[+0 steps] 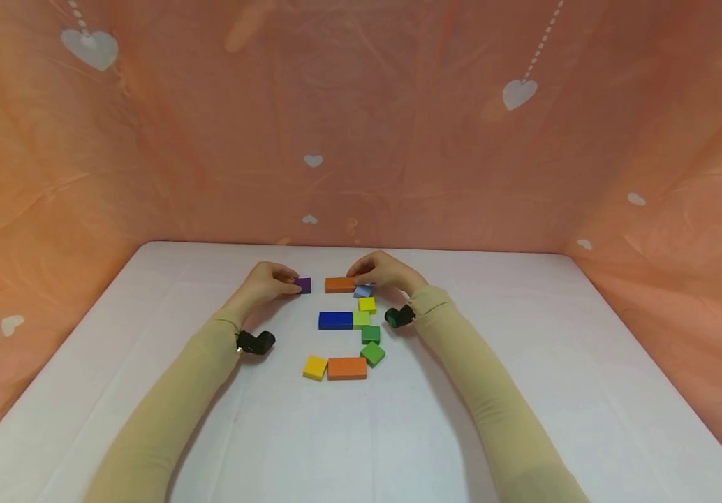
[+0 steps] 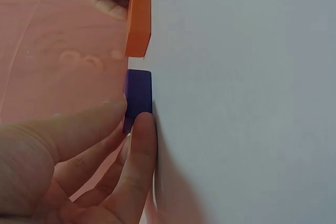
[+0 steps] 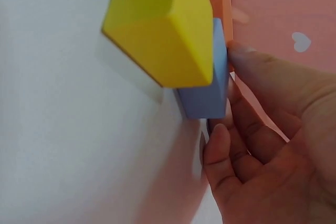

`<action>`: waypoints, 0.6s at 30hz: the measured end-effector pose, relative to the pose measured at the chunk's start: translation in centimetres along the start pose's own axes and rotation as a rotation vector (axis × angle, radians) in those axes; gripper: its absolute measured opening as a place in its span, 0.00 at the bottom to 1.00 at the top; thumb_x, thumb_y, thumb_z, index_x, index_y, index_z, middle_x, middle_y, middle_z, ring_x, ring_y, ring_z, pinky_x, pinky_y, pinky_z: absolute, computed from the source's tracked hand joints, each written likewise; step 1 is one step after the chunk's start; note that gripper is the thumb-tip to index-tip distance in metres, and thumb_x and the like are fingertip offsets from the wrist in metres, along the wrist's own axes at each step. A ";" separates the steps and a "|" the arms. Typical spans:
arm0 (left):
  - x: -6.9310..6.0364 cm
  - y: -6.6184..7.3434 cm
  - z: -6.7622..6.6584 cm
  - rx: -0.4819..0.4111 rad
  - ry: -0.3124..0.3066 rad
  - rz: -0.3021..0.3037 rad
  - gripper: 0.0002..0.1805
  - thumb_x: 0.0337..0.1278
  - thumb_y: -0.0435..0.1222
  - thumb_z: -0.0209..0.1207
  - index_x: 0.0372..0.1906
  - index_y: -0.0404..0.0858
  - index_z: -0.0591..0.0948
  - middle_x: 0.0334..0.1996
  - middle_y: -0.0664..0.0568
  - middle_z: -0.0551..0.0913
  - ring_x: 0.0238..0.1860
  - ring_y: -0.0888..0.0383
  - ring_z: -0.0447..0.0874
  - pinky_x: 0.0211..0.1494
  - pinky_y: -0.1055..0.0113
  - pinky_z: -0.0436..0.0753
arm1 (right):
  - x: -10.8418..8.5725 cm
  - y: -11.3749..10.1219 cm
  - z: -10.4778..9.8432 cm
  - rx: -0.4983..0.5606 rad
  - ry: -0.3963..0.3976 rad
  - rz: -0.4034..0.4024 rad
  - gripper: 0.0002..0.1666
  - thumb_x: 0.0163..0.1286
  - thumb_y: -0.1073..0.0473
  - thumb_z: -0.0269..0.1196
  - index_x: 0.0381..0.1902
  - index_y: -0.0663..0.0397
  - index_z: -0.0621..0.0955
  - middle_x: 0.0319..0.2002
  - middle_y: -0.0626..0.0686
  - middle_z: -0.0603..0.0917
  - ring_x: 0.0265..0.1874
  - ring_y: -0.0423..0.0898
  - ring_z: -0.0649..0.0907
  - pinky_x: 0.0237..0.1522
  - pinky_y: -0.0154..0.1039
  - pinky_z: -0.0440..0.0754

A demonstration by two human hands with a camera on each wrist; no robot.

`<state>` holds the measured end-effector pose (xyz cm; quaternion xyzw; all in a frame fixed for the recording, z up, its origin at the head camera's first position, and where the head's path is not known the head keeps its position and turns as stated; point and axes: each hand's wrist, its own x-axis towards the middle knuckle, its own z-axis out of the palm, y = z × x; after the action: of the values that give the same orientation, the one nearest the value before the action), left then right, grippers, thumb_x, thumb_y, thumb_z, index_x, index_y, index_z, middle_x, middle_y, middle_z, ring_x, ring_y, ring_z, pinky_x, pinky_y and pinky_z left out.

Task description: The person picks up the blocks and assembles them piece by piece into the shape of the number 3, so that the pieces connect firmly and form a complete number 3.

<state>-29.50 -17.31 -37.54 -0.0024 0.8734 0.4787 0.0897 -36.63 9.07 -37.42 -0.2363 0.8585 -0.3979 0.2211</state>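
In the head view, my left hand (image 1: 267,281) pinches a small purple block (image 1: 305,285) between thumb and finger at the back of the white table. The left wrist view shows that purple block (image 2: 139,93) close up, a gap parting it from an orange block (image 2: 139,22). My right hand (image 1: 384,270) has its curled fingers and thumb at the right end of this orange block (image 1: 339,285). Beside that hand lies a light blue block (image 1: 363,291), touching the orange one. Part of the right hand's grip is hidden; its thumb (image 3: 252,59) shows in the right wrist view.
A yellow block (image 1: 367,304), lime block (image 1: 361,320), dark blue block (image 1: 336,321), dark green block (image 1: 370,334), green block (image 1: 373,353), front orange block (image 1: 347,369) and amber block (image 1: 315,367) lie nearer the front. Behind the table (image 1: 260,440) hangs an orange curtain (image 1: 361,119).
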 end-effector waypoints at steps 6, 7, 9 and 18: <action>0.0 0.4 0.5 0.024 0.012 0.035 0.17 0.59 0.31 0.62 0.53 0.30 0.79 0.48 0.39 0.80 0.49 0.47 0.75 0.54 0.61 0.77 | 0.1 -0.1 0.0 -0.015 0.002 -0.009 0.12 0.68 0.62 0.61 0.48 0.57 0.84 0.46 0.51 0.84 0.43 0.47 0.78 0.48 0.36 0.77; 0.1 0.5 0.5 0.023 0.013 0.034 0.17 0.59 0.30 0.61 0.53 0.30 0.79 0.48 0.38 0.80 0.49 0.47 0.75 0.54 0.61 0.77 | 0.1 -0.1 0.0 -0.019 0.005 -0.011 0.12 0.68 0.62 0.62 0.48 0.57 0.84 0.46 0.51 0.83 0.43 0.47 0.78 0.49 0.36 0.77; 0.4 0.4 0.6 0.011 0.007 0.021 0.17 0.60 0.30 0.61 0.54 0.31 0.79 0.49 0.38 0.79 0.50 0.46 0.74 0.56 0.59 0.76 | 0.2 -0.2 0.0 -0.020 0.008 -0.013 0.12 0.68 0.62 0.61 0.48 0.57 0.84 0.46 0.52 0.84 0.44 0.47 0.78 0.50 0.37 0.77; 1.1 0.6 1.2 0.006 -0.002 0.022 0.17 0.59 0.30 0.62 0.54 0.30 0.79 0.49 0.38 0.79 0.49 0.47 0.75 0.54 0.60 0.77 | 0.3 -0.2 0.1 -0.034 0.013 -0.009 0.13 0.68 0.61 0.62 0.48 0.56 0.84 0.46 0.51 0.84 0.44 0.47 0.78 0.50 0.37 0.76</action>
<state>-30.43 -15.86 -37.83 0.0079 0.8748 0.4769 0.0852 -36.76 8.70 -37.34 -0.2414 0.8655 -0.3857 0.2094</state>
